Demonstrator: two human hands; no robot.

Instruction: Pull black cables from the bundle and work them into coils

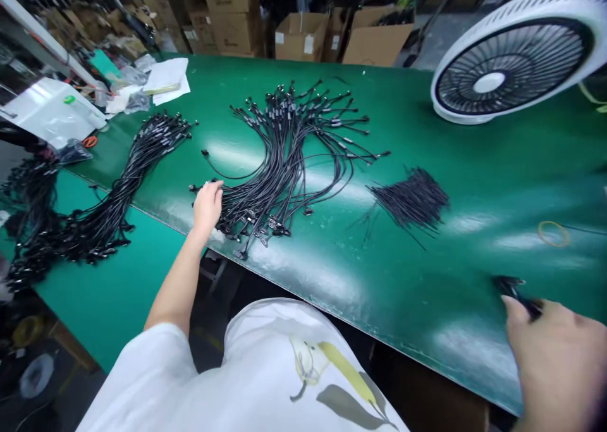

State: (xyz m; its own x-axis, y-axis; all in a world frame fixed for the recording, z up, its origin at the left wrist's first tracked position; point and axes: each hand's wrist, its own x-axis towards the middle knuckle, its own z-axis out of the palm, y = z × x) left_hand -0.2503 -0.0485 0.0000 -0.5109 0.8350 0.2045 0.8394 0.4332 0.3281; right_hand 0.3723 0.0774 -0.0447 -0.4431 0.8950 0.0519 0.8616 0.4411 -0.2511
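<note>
A large spread of black cables (pixel 279 166) with small connectors at both ends lies on the green tabletop. At its left edge is my left hand (pixel 207 205), its fingers closed over some of the cables; connectors stick out just beyond the hand. Far to the right, my right hand (pixel 554 340) is closed around a small black object (pixel 515 290), held low over the table near its front edge. Motion blurs that hand, and I cannot make out the object's kind. Between the hands lies a loose pile of thin black ties (pixel 410 198).
A white fan (pixel 493 81) stands at the back right. More bundled cables (pixel 142 160) lie at the left, extending onto a lower green surface (pixel 109 299). Papers (pixel 168 78) and a white box (pixel 57 112) sit at the back left. A yellow ring (pixel 552 234) lies at right. Cartons (pixel 301 37) stand behind.
</note>
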